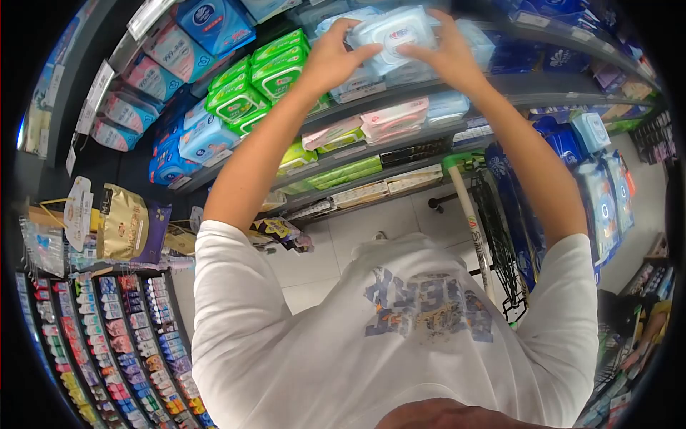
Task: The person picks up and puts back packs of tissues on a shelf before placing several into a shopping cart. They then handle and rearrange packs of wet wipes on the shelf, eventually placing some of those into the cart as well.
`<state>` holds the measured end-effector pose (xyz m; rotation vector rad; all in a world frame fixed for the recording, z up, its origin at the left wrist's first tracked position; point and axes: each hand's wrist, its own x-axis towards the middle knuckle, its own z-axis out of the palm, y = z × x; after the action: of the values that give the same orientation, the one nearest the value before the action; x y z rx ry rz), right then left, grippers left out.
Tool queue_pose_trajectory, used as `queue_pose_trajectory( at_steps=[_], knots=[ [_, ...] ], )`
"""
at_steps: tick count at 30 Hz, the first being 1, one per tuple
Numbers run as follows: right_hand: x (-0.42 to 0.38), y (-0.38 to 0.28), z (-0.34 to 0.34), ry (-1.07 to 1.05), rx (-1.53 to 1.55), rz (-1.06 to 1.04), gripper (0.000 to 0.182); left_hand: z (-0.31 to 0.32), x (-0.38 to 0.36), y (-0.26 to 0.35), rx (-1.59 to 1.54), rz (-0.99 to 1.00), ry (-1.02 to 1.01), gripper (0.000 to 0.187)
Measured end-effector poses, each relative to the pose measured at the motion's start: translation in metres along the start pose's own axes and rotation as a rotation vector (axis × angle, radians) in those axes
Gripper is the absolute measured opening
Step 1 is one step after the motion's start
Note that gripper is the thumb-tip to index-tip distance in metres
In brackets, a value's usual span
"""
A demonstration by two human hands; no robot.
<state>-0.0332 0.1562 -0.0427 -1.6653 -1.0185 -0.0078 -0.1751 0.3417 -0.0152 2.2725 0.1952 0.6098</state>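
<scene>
Shelving [429, 91] ran across the whole top of the view, tier on tier, and that was the stage. Below it stretched pale floor tiles [357, 236], and in the foreground the person's white printed T-shirt [400, 336] filled the bottom of the frame. Down the left, a rack of small hanging items [107, 343] fanned out in rows, with a gold pouch [121, 222] standing above it. To the right, blue packs [604, 200] hung along the aisle beside a dark wire stand [500, 243] and a pale pole [468, 214].

Up on the shelves, green wipe packs [268, 75] were stacked on the left of the upper tier, blue packs [196, 139] sat lower left, and pink-and-white packs [393, 118] lay on the tier under the hands.

Both arms were raised to the top shelf. There, between the two hands, was a pale blue-white pack of wipes [393, 32], at the shelf front and on top of similar packs. The left hand [336, 57] was clamped on its left end, thumb across the front, the grip closed on the pack. The right hand [443, 53] held the right end, fingers curled over the top edge, that grip also shut around it.
</scene>
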Motion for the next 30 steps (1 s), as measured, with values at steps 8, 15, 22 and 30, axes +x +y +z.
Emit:
queue_pose_trajectory(
  at_steps=[8,15,22,30],
  knots=[
    [0.012,0.007,0.065,0.015,-0.027,-0.066,0.094,-0.046,-0.002,-0.029,0.579,0.351,0.130,0.053],
    [0.014,0.028,0.090,0.141,-0.188,-0.175,0.089,-0.046,-0.003,-0.033,0.918,0.328,0.078,0.049],
    [0.010,0.032,0.098,0.061,-0.193,-0.131,0.088,-0.053,-0.005,-0.038,0.944,0.316,0.045,0.049],
    [0.007,0.044,0.091,-0.062,-0.364,-0.064,0.063,-0.053,-0.008,-0.042,0.874,0.359,0.070,0.050]
  ],
)
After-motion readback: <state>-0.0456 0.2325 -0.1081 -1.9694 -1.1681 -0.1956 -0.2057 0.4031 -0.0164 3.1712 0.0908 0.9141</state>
